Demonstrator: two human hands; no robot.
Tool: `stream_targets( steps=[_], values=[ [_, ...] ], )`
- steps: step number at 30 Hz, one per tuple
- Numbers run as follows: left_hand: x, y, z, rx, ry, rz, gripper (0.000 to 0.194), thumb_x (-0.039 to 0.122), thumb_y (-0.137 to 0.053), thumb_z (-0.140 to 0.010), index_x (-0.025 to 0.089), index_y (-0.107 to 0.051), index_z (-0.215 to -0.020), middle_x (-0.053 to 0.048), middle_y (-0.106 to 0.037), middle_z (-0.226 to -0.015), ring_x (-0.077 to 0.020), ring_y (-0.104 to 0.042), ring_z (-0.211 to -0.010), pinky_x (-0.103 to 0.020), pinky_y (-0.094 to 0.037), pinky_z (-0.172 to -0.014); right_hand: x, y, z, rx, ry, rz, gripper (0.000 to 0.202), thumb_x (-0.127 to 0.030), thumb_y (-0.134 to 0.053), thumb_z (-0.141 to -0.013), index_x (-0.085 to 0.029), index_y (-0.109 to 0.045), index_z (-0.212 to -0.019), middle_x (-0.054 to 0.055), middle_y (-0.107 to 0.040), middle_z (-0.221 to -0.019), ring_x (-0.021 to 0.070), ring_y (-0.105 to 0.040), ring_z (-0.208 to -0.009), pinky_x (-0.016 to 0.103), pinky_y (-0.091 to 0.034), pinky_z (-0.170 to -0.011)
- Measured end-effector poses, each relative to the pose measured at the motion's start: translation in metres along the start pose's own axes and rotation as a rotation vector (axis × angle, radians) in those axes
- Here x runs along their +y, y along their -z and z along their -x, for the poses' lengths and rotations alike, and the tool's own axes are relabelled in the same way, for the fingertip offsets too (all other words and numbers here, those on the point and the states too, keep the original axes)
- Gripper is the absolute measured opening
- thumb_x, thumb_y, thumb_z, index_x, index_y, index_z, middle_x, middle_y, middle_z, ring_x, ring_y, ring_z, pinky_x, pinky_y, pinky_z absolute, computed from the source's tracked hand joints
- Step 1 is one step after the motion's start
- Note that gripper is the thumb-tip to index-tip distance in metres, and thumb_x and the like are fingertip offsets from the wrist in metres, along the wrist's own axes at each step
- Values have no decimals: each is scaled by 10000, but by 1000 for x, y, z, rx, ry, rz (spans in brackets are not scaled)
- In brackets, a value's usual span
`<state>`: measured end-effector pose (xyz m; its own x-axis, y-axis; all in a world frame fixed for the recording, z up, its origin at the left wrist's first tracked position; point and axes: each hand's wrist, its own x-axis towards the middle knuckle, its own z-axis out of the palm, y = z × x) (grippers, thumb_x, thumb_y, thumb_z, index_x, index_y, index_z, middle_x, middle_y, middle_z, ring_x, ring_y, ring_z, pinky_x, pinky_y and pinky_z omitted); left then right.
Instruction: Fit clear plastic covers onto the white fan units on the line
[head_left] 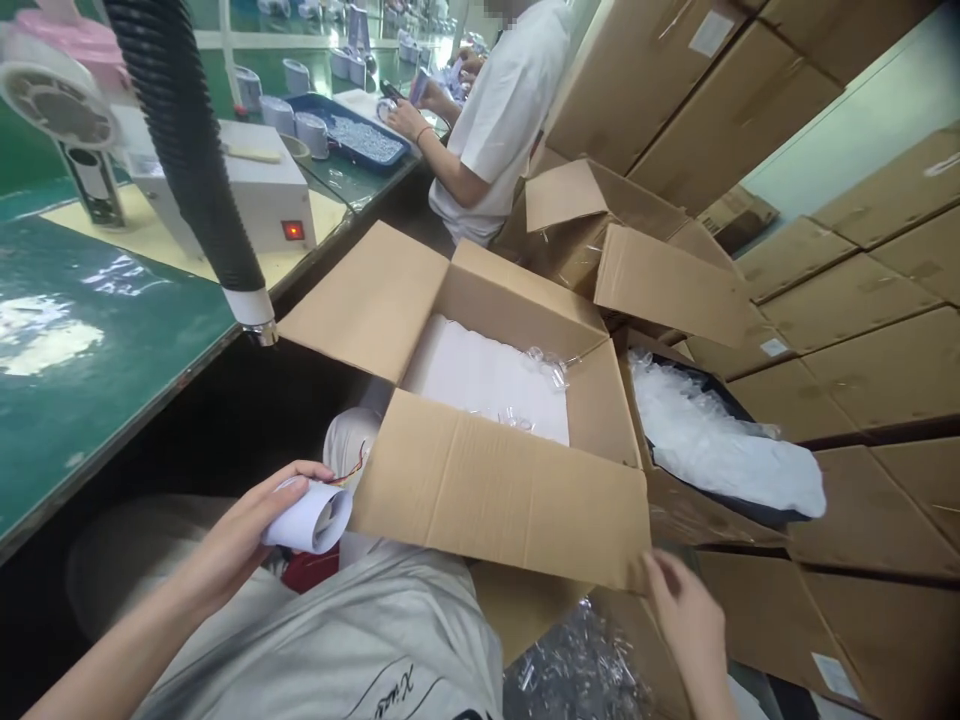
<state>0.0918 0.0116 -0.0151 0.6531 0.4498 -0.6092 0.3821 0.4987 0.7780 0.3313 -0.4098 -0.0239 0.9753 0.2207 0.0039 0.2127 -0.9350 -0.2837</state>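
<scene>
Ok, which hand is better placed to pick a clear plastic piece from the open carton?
Probably the right hand: it is at the near cardboard flap's corner with no part visible in it, while the left hand holds a white cylinder.

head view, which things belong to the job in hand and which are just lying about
Likely part of the job:
- white tube, in the left hand
- open box, the right hand at its near flap's corner

Seemingly just about:
- black hose
- machine with the red switch
- stacked cartons
</scene>
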Motion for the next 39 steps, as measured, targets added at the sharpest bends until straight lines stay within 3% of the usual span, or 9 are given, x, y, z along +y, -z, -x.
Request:
stream_targets(
  steps=[3, 9, 14, 18, 21, 26, 33, 36, 39],
  values=[
    [1, 2, -1, 64, -2, 15, 458, 578, -687, -697, 249, -607, -1005, 6, -688, -940, -122, -565, -682, -157, -419, -539, -72, -7, -91, -155, 114, -66, 487, -571, -364, -883, -211, -617, -1090, 126, -653, -1175, 270, -640, -1050, 364, -499, -938],
    [-4, 5, 8, 179, -16, 33, 455, 602, -674, -684, 255, -629, -974, -3, -685, -897, -152, -576, -678, -197, -443, -545, -178, -83, -195, -678, 73, 58, 321, -437, -604, -922, -123, -651, -970, 65, -685, -927, 195, -668, -835, 380, -551, -795],
    [-1, 5, 20, 262, -76, 84, 387, 528, -697, -710, 217, -643, -933, -25, -679, -848, -139, -566, -644, -187, -433, -529, -179, -101, -196, -903, 10, 27, 239, -353, -596, -951, -119, -629, -988, 27, -654, -877, 142, -643, -713, 300, -565, -651],
    [-5, 17, 18, 197, -45, 136, 387, 506, -707, -724, 209, -648, -965, -32, -681, -871, -139, -584, -660, -186, -453, -532, -157, -62, -204, -946, 40, -209, 253, -313, -616, -919, -129, -580, -1089, 24, -654, -858, 144, -664, -686, 300, -575, -642],
    [-8, 23, 12, 119, -29, 251, 404, 434, -749, -706, 207, -662, -1028, -43, -694, -958, -156, -622, -731, -208, -510, -589, -153, -25, -207, -878, 134, -456, 396, -383, -598, -887, -174, -485, -1204, 105, -617, -1135, 201, -683, -941, 352, -571, -789],
    [-10, 15, 9, 3, -21, 565, 289, 337, -745, -707, 145, -678, -911, -54, -681, -821, -168, -640, -686, -238, -546, -537, -194, -5, -152, -807, 413, -797, 504, -467, -654, -853, -333, -395, -1264, 116, -293, -1501, 254, -624, -1079, 412, -547, -835],
    [-20, 17, 13, -145, -95, 665, 321, 423, -653, -751, 154, -580, -910, -28, -633, -750, -109, -561, -467, -166, -396, -301, -252, -80, 27, -1610, 621, -996, 520, -616, -763, -695, -240, -513, -952, 80, -521, -1090, 250, -571, -1007, 367, -493, -827],
    [-23, 27, 23, -139, -117, 631, 322, 398, -663, -721, 142, -581, -897, -39, -631, -812, -95, -558, -476, -153, -378, -291, -259, -99, 59, -1791, 598, -849, 497, -685, -641, -764, -219, -494, -854, 54, -565, -902, 238, -583, -923, 375, -469, -832],
    [-25, 35, 32, -115, -134, 601, 304, 374, -668, -716, 135, -589, -887, -30, -614, -810, -68, -534, -464, -136, -353, -295, -264, -89, 56, -1780, 848, -603, 400, -628, -534, -868, -232, -581, -893, 67, -624, -957, 243, -599, -929, 390, -483, -851]
  ],
)
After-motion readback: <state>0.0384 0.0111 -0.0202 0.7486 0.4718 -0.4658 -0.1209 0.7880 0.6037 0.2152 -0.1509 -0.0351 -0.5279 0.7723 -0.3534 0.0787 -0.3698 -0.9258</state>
